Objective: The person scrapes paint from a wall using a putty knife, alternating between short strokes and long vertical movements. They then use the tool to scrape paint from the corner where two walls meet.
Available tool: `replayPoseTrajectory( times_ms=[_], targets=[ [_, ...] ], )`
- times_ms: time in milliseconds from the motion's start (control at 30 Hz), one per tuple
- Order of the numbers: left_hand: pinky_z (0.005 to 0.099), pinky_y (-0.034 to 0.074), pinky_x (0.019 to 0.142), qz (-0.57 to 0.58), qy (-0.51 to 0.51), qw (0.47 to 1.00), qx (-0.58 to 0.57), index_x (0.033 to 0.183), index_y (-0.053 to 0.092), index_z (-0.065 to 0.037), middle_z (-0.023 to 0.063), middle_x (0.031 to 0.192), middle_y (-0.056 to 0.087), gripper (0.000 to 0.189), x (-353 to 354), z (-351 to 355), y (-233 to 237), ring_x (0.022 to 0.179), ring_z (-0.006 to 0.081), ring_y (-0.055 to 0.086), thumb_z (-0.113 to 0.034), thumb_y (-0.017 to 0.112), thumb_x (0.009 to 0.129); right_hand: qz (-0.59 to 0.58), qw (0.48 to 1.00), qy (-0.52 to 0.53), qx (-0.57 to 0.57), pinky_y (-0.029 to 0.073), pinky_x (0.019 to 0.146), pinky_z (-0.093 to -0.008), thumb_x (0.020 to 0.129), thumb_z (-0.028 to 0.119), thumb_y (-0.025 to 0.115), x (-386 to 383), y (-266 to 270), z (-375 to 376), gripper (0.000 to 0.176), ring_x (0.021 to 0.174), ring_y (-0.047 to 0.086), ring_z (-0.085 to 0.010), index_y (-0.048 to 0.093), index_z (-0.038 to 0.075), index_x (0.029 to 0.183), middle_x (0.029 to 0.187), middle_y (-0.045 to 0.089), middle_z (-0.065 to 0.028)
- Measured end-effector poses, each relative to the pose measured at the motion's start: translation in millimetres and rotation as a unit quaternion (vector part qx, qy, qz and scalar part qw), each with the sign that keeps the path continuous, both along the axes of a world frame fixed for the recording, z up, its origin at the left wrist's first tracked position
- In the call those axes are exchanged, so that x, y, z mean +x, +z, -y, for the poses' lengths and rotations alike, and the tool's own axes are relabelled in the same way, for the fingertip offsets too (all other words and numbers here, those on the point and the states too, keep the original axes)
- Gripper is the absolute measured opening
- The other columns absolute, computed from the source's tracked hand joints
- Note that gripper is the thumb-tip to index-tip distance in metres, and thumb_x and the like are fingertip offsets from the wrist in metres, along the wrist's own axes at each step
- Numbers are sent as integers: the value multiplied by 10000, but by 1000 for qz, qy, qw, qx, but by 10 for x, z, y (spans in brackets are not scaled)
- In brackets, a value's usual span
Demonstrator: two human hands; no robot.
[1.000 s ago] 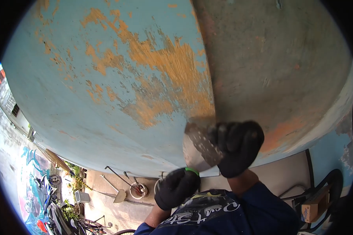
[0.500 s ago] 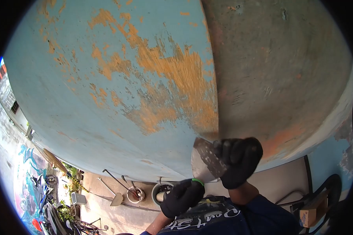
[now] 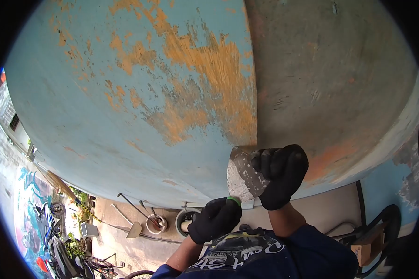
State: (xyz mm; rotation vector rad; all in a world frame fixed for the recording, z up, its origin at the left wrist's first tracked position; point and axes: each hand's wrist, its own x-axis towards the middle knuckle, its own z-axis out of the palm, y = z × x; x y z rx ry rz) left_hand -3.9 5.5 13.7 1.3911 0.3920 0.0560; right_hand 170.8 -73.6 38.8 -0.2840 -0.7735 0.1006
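Note:
My left hand, in a black glove, is wrapped round the handle of a wide scraper; a green bit of the handle shows beside the thumb. The blade points up at the wall and is speckled with pale flecks. At the blade's right side is my right hand, also black-gloved, its fingers curled in against the edge of the metal. The blade's top edge lies at the blue painted wall, just below a patch of exposed orange and grey.
Right of a vertical edge, the wall is bare grey-brown. Below stand a bucket with tools, a grey-green bucket and a long-handled dustpan. Motorcycles stand lower left, and a cardboard box sits lower right.
The scraper and both hands now sit slightly higher in the view, and the wall patches have shifted upward too. Both hands keep the same grip.

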Motion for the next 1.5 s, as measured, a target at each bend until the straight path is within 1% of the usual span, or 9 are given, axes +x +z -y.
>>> replayPoseTrajectory(
  times_ms=[67,400,533,600,733,1200,1267,1333,1500],
  targets=[
    [228,432,571,50,58,991,-112,936,619,-7,-18,725,589,284,25,69,-95,647,60,542,-259,511,1012,12,999,-35,-17,281,474,-336,1025,202,379,-17,27,6,354,456,250,-112,385,76,694,529,317,-6],
    [224,411,556,72,84,992,60,865,619,-17,-19,707,582,289,116,22,-27,628,53,519,-241,505,1008,-25,998,25,-51,354,551,-329,1043,319,354,65,90,-112,388,457,273,-118,346,159,690,545,251,30],
    [232,429,564,40,68,997,-22,866,613,-8,-9,703,590,290,-15,43,85,625,57,526,-255,531,994,-64,995,-2,-75,343,547,-330,1043,328,353,-93,218,-37,393,459,253,-119,339,159,689,541,252,33],
    [229,418,543,100,77,982,143,865,611,-10,-10,690,583,301,-65,184,-56,598,56,513,-264,519,999,-13,999,37,-30,338,546,-329,1043,327,355,-62,42,58,393,461,249,-119,341,157,689,536,250,32],
    [220,376,510,40,63,997,-17,858,615,-20,-17,681,568,285,54,45,-183,570,50,492,-244,513,1003,-79,990,-15,-116,323,534,-323,1045,320,350,0,-57,-60,392,456,237,-112,346,155,689,523,250,35],
    [225,399,532,51,57,997,-5,869,619,-24,-17,698,579,290,13,74,-55,600,51,510,-259,515,1004,-44,996,17,-82,331,547,-331,1048,317,349,-35,118,15,384,460,250,-115,351,156,700,525,255,24],
    [220,380,510,132,80,974,168,878,618,-24,-22,684,567,306,-44,252,-139,578,47,497,-273,502,1011,-37,998,28,-49,331,550,-329,1048,315,351,-91,-11,143,384,463,251,-113,352,153,700,524,252,25],
    [220,394,522,28,56,998,-29,923,628,-16,-18,708,586,272,-27,104,-167,593,47,509,-251,520,1004,-27,998,43,-23,332,553,-327,1048,313,353,-31,-53,113,385,465,253,-112,353,150,700,523,250,26],
    [222,394,525,41,47,998,-29,913,623,-19,-19,703,579,273,25,146,-172,586,50,508,-249,511,1006,-74,992,13,-98,355,561,-325,1049,314,354,-1,-76,64,384,458,268,-114,360,153,701,515,247,24]
  ],
)
